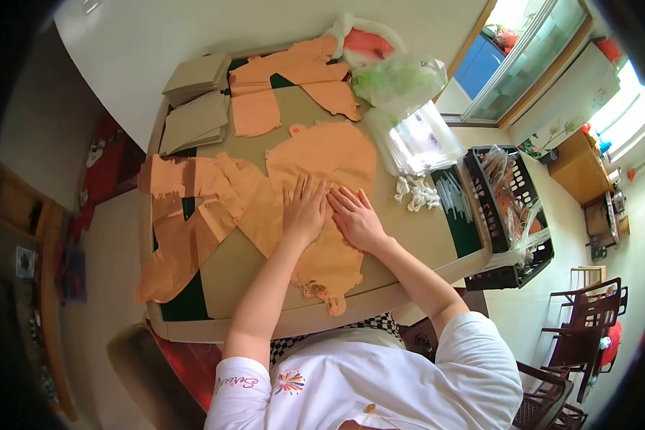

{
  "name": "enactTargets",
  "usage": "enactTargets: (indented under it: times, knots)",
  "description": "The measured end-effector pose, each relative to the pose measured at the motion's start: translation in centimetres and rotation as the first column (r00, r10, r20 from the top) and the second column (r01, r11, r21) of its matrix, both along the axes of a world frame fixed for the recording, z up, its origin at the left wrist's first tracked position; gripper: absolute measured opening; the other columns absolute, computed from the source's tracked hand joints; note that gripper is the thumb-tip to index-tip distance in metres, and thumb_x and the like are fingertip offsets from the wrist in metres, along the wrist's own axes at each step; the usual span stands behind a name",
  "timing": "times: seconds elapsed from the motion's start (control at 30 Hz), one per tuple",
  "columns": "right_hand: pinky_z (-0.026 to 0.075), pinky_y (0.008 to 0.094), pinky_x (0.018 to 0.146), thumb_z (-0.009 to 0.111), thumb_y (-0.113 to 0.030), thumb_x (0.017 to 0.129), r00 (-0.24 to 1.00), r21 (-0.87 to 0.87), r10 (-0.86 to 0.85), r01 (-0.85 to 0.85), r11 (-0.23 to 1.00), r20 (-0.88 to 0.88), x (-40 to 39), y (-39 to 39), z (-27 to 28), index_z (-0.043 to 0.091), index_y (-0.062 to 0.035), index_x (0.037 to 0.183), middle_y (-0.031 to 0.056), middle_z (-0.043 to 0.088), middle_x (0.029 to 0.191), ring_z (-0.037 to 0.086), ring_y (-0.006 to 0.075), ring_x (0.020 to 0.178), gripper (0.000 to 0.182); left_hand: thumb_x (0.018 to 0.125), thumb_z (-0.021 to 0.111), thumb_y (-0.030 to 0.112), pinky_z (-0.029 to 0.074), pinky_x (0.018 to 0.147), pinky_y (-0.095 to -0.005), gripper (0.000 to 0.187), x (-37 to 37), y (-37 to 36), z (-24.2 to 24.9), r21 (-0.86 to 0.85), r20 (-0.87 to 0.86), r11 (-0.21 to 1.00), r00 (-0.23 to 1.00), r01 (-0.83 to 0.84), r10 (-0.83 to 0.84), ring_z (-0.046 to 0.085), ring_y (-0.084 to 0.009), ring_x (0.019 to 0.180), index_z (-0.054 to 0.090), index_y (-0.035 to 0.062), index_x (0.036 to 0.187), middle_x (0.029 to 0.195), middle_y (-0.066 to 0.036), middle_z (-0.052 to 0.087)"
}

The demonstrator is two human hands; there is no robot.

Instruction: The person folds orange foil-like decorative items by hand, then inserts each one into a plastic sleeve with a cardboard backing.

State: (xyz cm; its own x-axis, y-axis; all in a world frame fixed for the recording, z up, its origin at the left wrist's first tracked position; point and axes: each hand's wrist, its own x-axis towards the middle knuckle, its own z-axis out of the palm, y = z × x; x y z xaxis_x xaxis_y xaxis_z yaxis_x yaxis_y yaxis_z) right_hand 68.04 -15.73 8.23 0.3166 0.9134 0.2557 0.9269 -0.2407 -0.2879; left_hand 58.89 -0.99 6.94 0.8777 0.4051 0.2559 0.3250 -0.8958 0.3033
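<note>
A flat, shiny rose-gold sheet that looks like an uninflated foil balloon (344, 154) lies spread on a brown cardboard sheet (238, 287) on the table. Both my hands rest on its middle. My left hand (306, 211) lies palm down, fingers stretched forward. Close beside it, fingertips nearly touching, my right hand (358, 221) is also flat and angled inward. Neither grips anything. To the left, a creased foil balloon (197, 208) of the same colour reaches toward the table's left edge. Another flat foil balloon (301, 66) lies at the back.
Two stacks of brown cardboard pieces (195, 123) sit at the back left. Clear plastic sleeves (424, 143), a green-white bag (401, 82), white string bundles (417, 192) and thin straws (453, 195) lie to the right. A black crate (489, 208) stands at the right edge.
</note>
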Motion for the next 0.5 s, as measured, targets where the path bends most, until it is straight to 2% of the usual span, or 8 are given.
enactTargets:
  times: [0.03, 0.13, 0.2, 0.23, 0.27, 0.3, 0.4, 0.5]
  knots:
    - [0.024, 0.0499, 0.113, 0.052, -0.018, 0.093, 1.000, 0.041, -0.002, 0.002, 0.999, 0.001, 0.0, 0.0, 0.1, 0.047, -0.0073, 0.137, 0.0098, 0.045, 0.142, 0.037, 0.0296, 0.135, 0.045, 0.098, 0.041, 0.031, 0.016, 0.113, -0.0563, 0.047, -0.1, 0.1, 0.1, 0.001, -0.009, 1.000, 1.000, 0.007, -0.007, 0.026, -0.0294, 0.141, 0.043, 0.0121, 0.140, 0.148, -0.014, 0.036]
    - [0.032, 0.0462, 0.108, 0.056, -0.017, 0.090, 0.982, 0.149, -0.010, 0.038, 0.988, -0.188, 2.4, 0.9, 0.0, 0.053, -0.0060, 0.131, 0.0150, 0.051, 0.135, 0.045, 0.0341, 0.126, 0.042, 0.098, 0.039, 0.031, 0.016, 0.113, -0.0564, 0.047, -0.1, 0.0, 0.4, 0.010, -0.008, 1.000, 1.000, 0.018, -0.018, 0.026, -0.0304, 0.141, 0.043, 0.0124, 0.141, 0.148, -0.014, 0.036]
    - [0.037, 0.0445, 0.104, 0.058, -0.017, 0.088, 0.942, 0.178, -0.134, 0.195, 0.964, -0.307, 5.9, 2.9, 1.2, 0.056, -0.0048, 0.126, 0.0182, 0.054, 0.129, 0.048, 0.0366, 0.120, 0.040, 0.099, 0.039, 0.030, 0.018, 0.112, -0.0566, 0.044, -0.3, -0.1, 0.1, 0.034, 0.009, 0.999, 1.000, 0.015, -0.016, 0.029, -0.0321, 0.139, 0.046, 0.0114, 0.138, 0.147, -0.016, 0.038]
    - [0.039, 0.0436, 0.101, 0.059, -0.016, 0.086, 0.909, 0.185, -0.191, 0.274, 0.944, -0.371, 7.9, 4.2, 1.9, 0.057, -0.0042, 0.124, 0.0198, 0.055, 0.126, 0.050, 0.0379, 0.117, 0.040, 0.098, 0.038, 0.030, 0.016, 0.113, -0.0562, 0.046, -0.4, -0.2, 0.3, 0.021, -0.034, 1.000, 0.999, 0.017, -0.016, 0.026, -0.0311, 0.141, 0.043, 0.0121, 0.140, 0.149, -0.014, 0.035]
    - [0.042, 0.0437, 0.098, 0.061, -0.017, 0.084, 0.935, 0.231, -0.243, 0.304, 0.924, -0.258, 10.2, 5.6, 1.7, 0.058, -0.0041, 0.122, 0.0216, 0.056, 0.123, 0.051, 0.0390, 0.115, 0.040, 0.098, 0.038, 0.030, 0.014, 0.114, -0.0559, 0.047, -0.4, -0.3, 0.6, 0.010, -0.078, 1.000, 0.997, 0.017, -0.016, 0.022, -0.0301, 0.142, 0.041, 0.0128, 0.142, 0.151, -0.013, 0.032]
    - [0.042, 0.0439, 0.098, 0.063, -0.019, 0.082, 0.918, 0.154, -0.322, 0.361, 0.920, -0.232, 13.1, 7.1, 1.0, 0.057, -0.0050, 0.124, 0.0211, 0.054, 0.126, 0.050, 0.0381, 0.116, 0.045, 0.098, 0.037, 0.031, 0.011, 0.115, -0.0556, 0.049, -0.4, -0.3, 0.9, 0.001, -0.119, 1.000, 0.993, 0.014, -0.014, 0.019, -0.0291, 0.144, 0.038, 0.0134, 0.144, 0.153, -0.012, 0.029]
    - [0.046, 0.0439, 0.092, 0.068, -0.024, 0.076, 0.860, -0.060, -0.500, 0.496, 0.866, -0.100, 17.1, 10.6, 1.3, 0.061, -0.0046, 0.115, 0.0205, 0.060, 0.117, 0.056, 0.0375, 0.109, 0.044, 0.099, 0.037, 0.032, 0.011, 0.115, -0.0552, 0.051, -0.5, -0.4, 1.0, -0.015, -0.150, 1.000, 0.989, 0.009, -0.011, 0.017, -0.0281, 0.145, 0.035, 0.0125, 0.146, 0.154, -0.012, 0.025]
    - [0.051, 0.0415, 0.083, 0.074, -0.026, 0.069, 0.855, -0.264, -0.481, 0.426, 0.865, -0.193, 19.9, 12.6, 1.8, 0.065, -0.0047, 0.103, 0.0201, 0.065, 0.107, 0.063, 0.0349, 0.098, 0.042, 0.098, 0.037, 0.033, 0.010, 0.115, -0.0549, 0.053, -0.4, -0.1, 0.0, -0.001, -0.131, 1.000, 0.991, 0.006, -0.006, 0.015, -0.0279, 0.145, 0.032, 0.0110, 0.147, 0.156, -0.013, 0.022]
